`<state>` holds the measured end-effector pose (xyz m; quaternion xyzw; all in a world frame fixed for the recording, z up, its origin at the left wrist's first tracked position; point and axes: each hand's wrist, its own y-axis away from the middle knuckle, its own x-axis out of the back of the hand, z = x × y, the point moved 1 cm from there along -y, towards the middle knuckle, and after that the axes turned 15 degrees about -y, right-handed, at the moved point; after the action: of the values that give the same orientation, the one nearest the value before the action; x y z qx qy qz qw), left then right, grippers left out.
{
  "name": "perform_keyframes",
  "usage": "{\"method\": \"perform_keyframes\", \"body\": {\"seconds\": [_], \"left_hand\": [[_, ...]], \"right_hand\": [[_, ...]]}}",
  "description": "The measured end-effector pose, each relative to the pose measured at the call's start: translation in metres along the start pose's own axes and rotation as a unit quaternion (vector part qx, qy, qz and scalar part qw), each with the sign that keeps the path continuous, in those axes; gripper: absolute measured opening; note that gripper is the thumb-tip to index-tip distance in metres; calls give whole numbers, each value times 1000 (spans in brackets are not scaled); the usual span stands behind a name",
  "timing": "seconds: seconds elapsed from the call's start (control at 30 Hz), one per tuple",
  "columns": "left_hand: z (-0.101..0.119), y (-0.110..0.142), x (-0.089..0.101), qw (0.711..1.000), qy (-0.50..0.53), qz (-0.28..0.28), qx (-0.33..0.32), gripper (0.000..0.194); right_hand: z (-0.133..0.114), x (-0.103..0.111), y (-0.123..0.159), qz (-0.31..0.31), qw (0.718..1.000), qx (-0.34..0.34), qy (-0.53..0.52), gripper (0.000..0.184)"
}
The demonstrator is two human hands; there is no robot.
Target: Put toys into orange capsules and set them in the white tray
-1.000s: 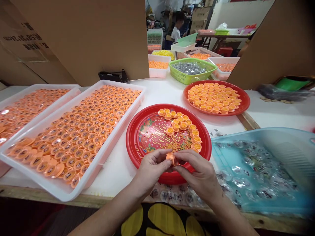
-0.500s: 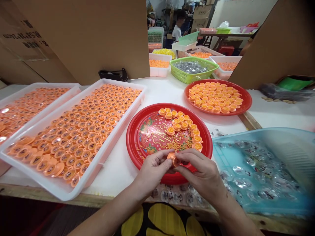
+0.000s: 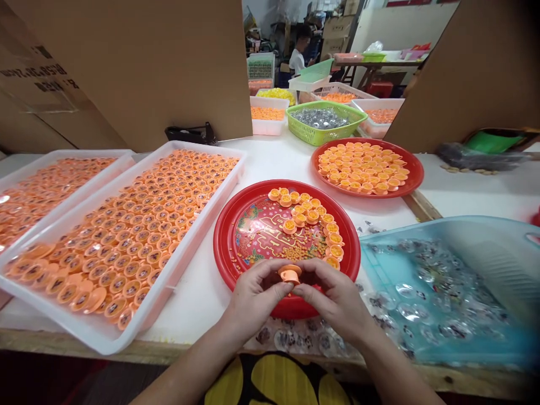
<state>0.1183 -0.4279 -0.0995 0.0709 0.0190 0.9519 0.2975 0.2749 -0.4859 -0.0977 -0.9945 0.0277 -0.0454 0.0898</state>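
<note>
While left hand point(image 3: 257, 295), right hand point(image 3: 335, 295) pinch cap point(image 3: 290, 274), plate lettering point(image 3: 270, 236) gold.

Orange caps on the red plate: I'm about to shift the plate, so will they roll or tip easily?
The orange caps are round and loosely heaped, some tilted, so a nudge would likely tip or roll them. They look like light plastic. The cap between the fingers shows no bending, so probably stiff. The red plate's raised rim may stop strays.

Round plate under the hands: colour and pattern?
Round red plastic plate: red rim, floral centre with gold markings; best in the head view.
</note>
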Motion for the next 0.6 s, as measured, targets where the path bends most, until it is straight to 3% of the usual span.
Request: {"method": "perform_keyframes", "body": {"seconds": [0.13,0.27,0.4,0.53,0.6], "left_hand": [[2,3,5,996,-68,6,-51,21],[6,6,10,989,-133,13,-60,17],[12,5,9,985,-170,0,-30,23],[22,1,13,970,-241,-12,-20,28],[30,3,24,964,-265,-19,-25,23]], "right_hand": [[-2,-6,2,10,999,43,23,14],[-5,-10,4,9,998,60,27,9],[4,-6,5,8,999,-12,-34,14],[34,-1,2,-19,989,-97,-112,31],[48,1,0,-14,987,-92,-128,36]]}}
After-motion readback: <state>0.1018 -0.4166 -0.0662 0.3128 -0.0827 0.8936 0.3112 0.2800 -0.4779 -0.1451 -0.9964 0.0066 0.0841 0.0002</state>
